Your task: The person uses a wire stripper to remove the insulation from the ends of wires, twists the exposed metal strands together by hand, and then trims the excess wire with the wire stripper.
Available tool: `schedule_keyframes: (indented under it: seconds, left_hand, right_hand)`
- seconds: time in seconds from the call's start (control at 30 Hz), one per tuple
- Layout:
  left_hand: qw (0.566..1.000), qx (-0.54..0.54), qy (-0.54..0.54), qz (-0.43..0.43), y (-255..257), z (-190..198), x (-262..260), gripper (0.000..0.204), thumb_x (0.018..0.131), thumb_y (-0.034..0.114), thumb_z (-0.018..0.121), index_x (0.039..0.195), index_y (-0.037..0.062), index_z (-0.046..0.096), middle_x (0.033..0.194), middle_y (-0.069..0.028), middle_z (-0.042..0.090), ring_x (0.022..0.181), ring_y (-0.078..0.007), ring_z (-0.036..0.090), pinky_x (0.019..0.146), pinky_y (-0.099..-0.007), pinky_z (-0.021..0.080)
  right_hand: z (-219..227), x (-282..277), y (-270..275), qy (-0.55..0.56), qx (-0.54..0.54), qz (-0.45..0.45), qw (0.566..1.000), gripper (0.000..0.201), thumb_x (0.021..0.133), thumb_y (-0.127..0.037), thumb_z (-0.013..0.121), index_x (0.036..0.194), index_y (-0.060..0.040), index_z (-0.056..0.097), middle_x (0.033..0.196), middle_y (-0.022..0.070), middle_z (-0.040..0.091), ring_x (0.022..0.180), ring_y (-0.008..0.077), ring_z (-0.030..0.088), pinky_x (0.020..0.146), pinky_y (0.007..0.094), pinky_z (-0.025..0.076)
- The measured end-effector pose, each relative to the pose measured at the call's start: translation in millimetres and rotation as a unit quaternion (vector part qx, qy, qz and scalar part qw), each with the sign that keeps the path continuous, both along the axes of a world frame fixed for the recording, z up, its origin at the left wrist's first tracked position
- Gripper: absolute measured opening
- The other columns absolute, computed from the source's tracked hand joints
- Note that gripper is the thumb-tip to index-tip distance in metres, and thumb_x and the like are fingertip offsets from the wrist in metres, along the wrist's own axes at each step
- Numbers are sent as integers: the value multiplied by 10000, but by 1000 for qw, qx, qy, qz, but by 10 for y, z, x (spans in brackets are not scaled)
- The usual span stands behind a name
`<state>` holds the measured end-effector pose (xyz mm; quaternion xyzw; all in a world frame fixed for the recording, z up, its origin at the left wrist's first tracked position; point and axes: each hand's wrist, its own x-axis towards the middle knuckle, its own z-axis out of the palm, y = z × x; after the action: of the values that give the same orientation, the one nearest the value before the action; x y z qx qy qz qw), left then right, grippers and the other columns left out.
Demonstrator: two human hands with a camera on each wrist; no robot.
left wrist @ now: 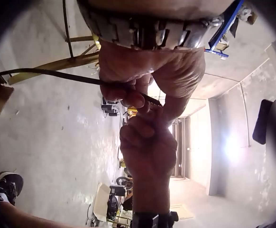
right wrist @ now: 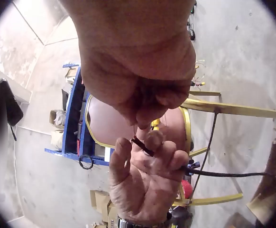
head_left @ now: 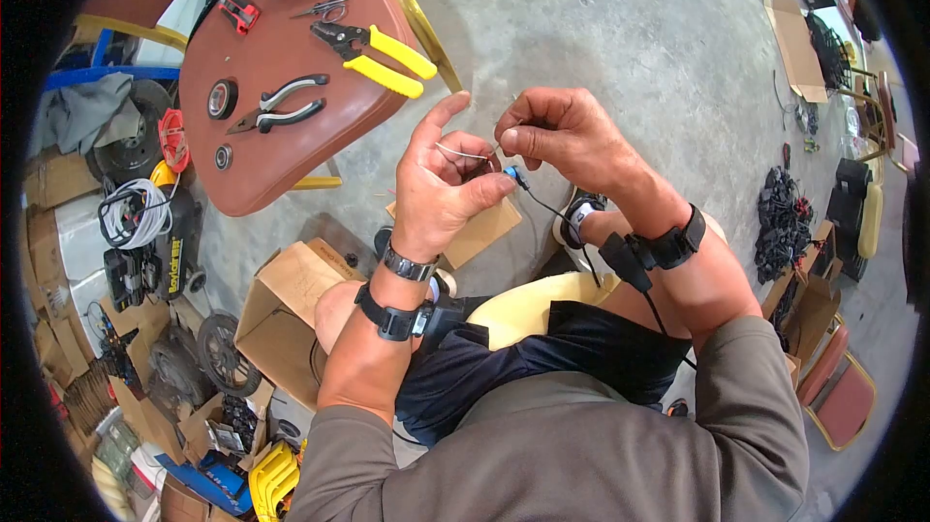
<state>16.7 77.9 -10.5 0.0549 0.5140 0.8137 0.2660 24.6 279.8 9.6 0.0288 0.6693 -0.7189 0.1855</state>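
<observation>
My left hand (head_left: 446, 178) holds the end of a black cable (head_left: 544, 200), with a small blue piece (head_left: 511, 172) at the thumb tip. In the right wrist view, the cable's dark end (right wrist: 142, 146) sticks up among the left fingers, and its length (right wrist: 223, 174) trails off to the right. A thin white wire (head_left: 461, 152) crosses the left fingers. Close in front, my right hand (head_left: 567, 139) pinches a fine wire (right wrist: 135, 129) between thumb and curled fingers. Both hands' fingertips nearly meet in the left wrist view, where the right hand (left wrist: 150, 147) hides the wire.
On a brown chair seat (head_left: 291, 149) lie yellow-handled wire strippers (head_left: 387, 62), pliers (head_left: 281, 106), scissors (head_left: 334, 5) and tape rolls (head_left: 223, 99). Below the hands is a cardboard box (head_left: 281, 294). Wheels, cables and boxes crowd the left side; black cables (head_left: 785, 222) lie at right.
</observation>
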Motion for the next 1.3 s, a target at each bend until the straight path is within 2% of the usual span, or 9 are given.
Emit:
schedule_keyframes:
  seconds: [0.1, 0.33, 0.6, 0.77, 0.83, 0.87, 0.97, 1.17, 1.3]
  left_hand:
    - [1000, 18, -9, -9, -13, -13, -5, 963, 691, -88, 841, 1483, 6, 302, 980, -79, 669, 900, -146, 649, 825, -297, 550]
    - [998, 46, -22, -26, -62, -158, 12, 363, 918, 111, 682, 1246, -16, 593, 1025, -136, 680, 814, -180, 649, 730, -281, 528]
    - [998, -42, -32, 30, -181, -74, 45, 177, 927, 124, 697, 1043, -9, 685, 838, -63, 705, 710, -101, 626, 661, -225, 513]
    - [1000, -25, 4, 3, -249, 8, 35, 154, 936, 116, 683, 1029, -5, 697, 815, -46, 698, 681, -76, 614, 616, -197, 496]
    - [999, -32, 8, -12, -257, 61, 61, 150, 936, 108, 677, 1035, -4, 698, 807, -41, 695, 671, -65, 607, 609, -189, 491]
    - [999, -34, 18, -36, -278, 50, 61, 182, 935, 85, 658, 1084, -18, 672, 835, -80, 692, 679, -114, 607, 613, -229, 482]
    - [997, -51, 14, -63, -302, 104, 80, 179, 930, 80, 660, 1081, -16, 675, 822, -64, 693, 660, -94, 600, 596, -213, 477]
    - [998, -20, 2, -65, -368, 150, 101, 151, 940, 68, 644, 1064, -12, 677, 797, -50, 684, 636, -61, 575, 580, -193, 462]
    - [999, -14, -9, -39, -426, 232, 79, 159, 950, 86, 642, 1070, -9, 685, 791, -41, 678, 634, -61, 568, 584, -191, 460]
  right_hand:
    - [0, -7, 13, 10, 2, 7, 1000, 143, 917, -123, 677, 948, 16, 688, 813, 39, 674, 735, 102, 607, 661, 268, 505]
    - [-7, -32, 64, 6, -32, -27, 999, 170, 905, -162, 701, 961, -1, 699, 827, 15, 672, 722, 92, 591, 656, 253, 491]
    - [-297, -50, 175, 0, 69, 50, 996, 233, 969, -211, 627, 1104, -36, 700, 954, 50, 717, 759, 116, 637, 646, 272, 501]
    - [-1000, 361, 155, 24, 419, 389, 820, 206, 893, -103, 573, 1061, -69, 688, 987, 148, 699, 866, 301, 660, 771, 388, 520]
    - [-595, 778, 214, 96, 393, 375, 835, 304, 850, -76, 560, 1138, -92, 658, 1128, 141, 674, 963, 311, 668, 812, 392, 532]
    - [-1043, 912, 319, 126, 409, 456, 780, 346, 837, -70, 556, 1170, -97, 645, 1158, 130, 664, 995, 310, 667, 836, 388, 533]
    - [-1206, 996, 110, -143, 424, 587, 675, 285, 833, -84, 590, 1082, -122, 726, 1140, 115, 701, 1100, 332, 652, 877, 452, 544]
    - [-1990, 1374, 142, -13, 428, 758, 492, 260, 829, -189, 654, 1066, -151, 752, 1071, 76, 729, 1005, 294, 686, 809, 454, 544]
    - [-2201, 1204, 216, 18, 363, 691, 625, 265, 791, -145, 667, 1043, -117, 746, 992, 101, 736, 942, 276, 688, 777, 409, 540]
